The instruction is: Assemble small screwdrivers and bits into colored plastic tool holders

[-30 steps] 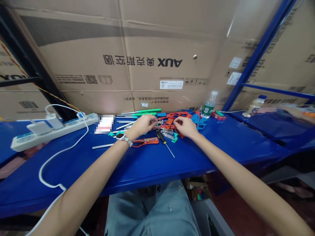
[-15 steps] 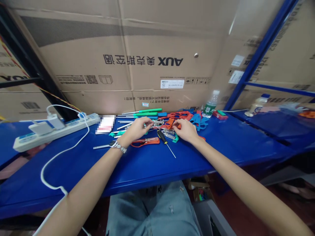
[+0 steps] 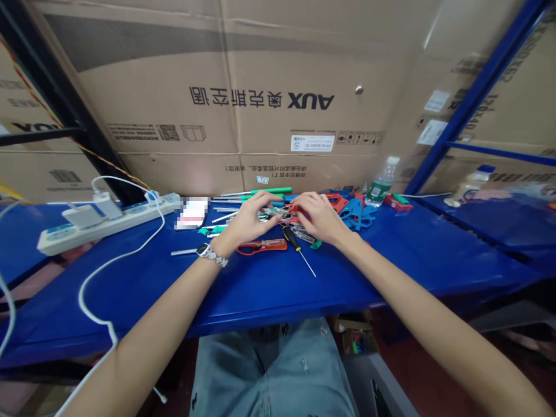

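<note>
My left hand [image 3: 253, 219] reaches over a pile of small tools, thumb and fingers apart, with nothing visibly gripped. Facing it, my right hand [image 3: 320, 217] is open too, fingers curved down at the pile's right side. Between them lie several clear-handled test screwdrivers [image 3: 278, 214], partly hidden by the hands. Closer to me rest a black-and-yellow screwdriver [image 3: 292, 237], pointing toward the table's front, and an orange holder with a clear-handled tool [image 3: 264, 245]. Green-handled screwdrivers [image 3: 278, 190] lie behind my left hand. Blue plastic pieces [image 3: 358, 215] are right of my right hand.
A white power strip [image 3: 115, 223] with chargers and a trailing cable occupies the left of the blue table [image 3: 278, 292]. A water bottle [image 3: 382, 184] and a small red box [image 3: 398, 202] stand at the back right. Behind is a large cardboard box [image 3: 260, 58].
My hands have come closer together over the pile, and their fingers have spread apart. The camera view has shifted slightly. The black-and-yellow screwdriver still lies in place.
</note>
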Demonstrator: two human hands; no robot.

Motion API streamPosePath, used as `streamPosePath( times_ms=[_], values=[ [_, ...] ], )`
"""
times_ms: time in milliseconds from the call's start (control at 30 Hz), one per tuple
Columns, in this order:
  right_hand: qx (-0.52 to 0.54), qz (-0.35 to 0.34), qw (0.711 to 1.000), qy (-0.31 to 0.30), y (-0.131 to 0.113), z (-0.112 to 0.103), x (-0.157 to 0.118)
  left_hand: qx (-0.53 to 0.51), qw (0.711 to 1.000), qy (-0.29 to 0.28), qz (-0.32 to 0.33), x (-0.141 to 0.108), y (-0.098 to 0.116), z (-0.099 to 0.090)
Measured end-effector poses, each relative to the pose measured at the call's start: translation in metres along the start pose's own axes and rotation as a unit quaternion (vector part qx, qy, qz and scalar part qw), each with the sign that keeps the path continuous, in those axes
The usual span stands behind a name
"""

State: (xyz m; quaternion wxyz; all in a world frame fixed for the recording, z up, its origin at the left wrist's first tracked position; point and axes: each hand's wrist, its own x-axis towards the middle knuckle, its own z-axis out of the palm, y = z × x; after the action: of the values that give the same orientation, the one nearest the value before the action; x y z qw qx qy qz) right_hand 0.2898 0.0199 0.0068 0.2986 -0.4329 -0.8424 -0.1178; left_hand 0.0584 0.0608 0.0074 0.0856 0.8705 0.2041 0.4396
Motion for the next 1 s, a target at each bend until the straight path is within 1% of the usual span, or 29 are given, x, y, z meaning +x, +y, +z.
streamPosePath(
  times_ms=[100, 167, 267, 367, 433, 533, 600, 667, 733, 900, 1000],
  values=[
    [0.032, -0.059, 0.998, -0.005, -0.022, -0.004, 0.013, -0.02, 0.999, 0.046, 0.001, -0.006, 0.016, -0.011],
    [0.055, -0.071, 0.996, -0.019, -0.036, -0.001, 0.021, -0.02, 0.997, 0.076, -0.02, -0.012, 0.021, -0.018],
    [0.12, -0.051, 0.991, -0.023, -0.05, 0.012, 0.03, -0.06, 0.989, 0.1, -0.091, -0.026, 0.018, -0.029],
    [0.202, -0.002, 0.979, -0.017, -0.058, 0.027, 0.034, -0.119, 0.972, 0.11, -0.169, -0.041, 0.009, -0.041],
    [0.235, 0.015, 0.972, -0.011, -0.061, 0.035, 0.033, -0.147, 0.959, 0.114, -0.214, -0.051, 0.004, -0.049],
    [0.241, -0.02, 0.97, -0.022, -0.065, 0.04, 0.027, -0.171, 0.945, 0.102, -0.258, -0.064, -0.001, -0.056],
    [0.239, -0.037, 0.969, -0.047, -0.065, 0.041, 0.022, -0.176, 0.941, 0.075, -0.279, -0.071, -0.003, -0.058],
    [0.245, -0.033, 0.967, -0.07, -0.063, 0.043, 0.017, -0.179, 0.937, 0.042, -0.297, -0.076, -0.004, -0.058],
    [0.253, -0.022, 0.963, -0.085, -0.061, 0.044, 0.015, -0.18, 0.934, 0.023, -0.308, -0.079, -0.005, -0.058],
    [0.251, 0.0, 0.963, -0.1, -0.061, 0.047, 0.013, -0.185, 0.93, -0.002, -0.318, -0.083, -0.006, -0.057],
    [0.271, 0.014, 0.956, -0.111, -0.062, 0.046, 0.014, -0.188, 0.933, -0.007, -0.307, -0.085, -0.006, -0.057]
  ],
)
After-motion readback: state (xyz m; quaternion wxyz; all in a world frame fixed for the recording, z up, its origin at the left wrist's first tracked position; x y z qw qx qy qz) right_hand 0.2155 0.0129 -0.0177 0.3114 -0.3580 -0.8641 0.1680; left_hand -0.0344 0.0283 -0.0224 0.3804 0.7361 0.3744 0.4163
